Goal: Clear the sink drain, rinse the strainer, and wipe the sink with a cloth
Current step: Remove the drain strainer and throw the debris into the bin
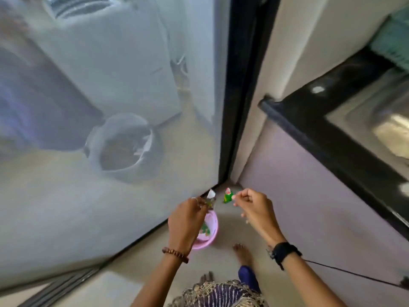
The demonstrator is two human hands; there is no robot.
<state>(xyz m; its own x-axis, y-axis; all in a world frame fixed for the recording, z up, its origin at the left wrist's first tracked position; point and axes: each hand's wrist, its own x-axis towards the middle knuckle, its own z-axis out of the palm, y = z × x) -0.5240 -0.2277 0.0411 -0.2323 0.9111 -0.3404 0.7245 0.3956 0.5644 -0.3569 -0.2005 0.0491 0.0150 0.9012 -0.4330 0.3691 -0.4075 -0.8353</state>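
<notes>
You're holding both hands over the pink bin [208, 237] so scraps drop in: left hand [188, 220] pinching a white scrap [211, 194], right hand [254, 207] loosely curled, grip unclear; sink [380, 120] sitting well right.

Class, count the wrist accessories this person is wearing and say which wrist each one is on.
2. A brown beaded bracelet circles the left wrist, and a black band wraps the right wrist. A ring on the left hand is not counted.

Soft daylight, hazy glass glare left, motion blur, fisheye edges.
</notes>
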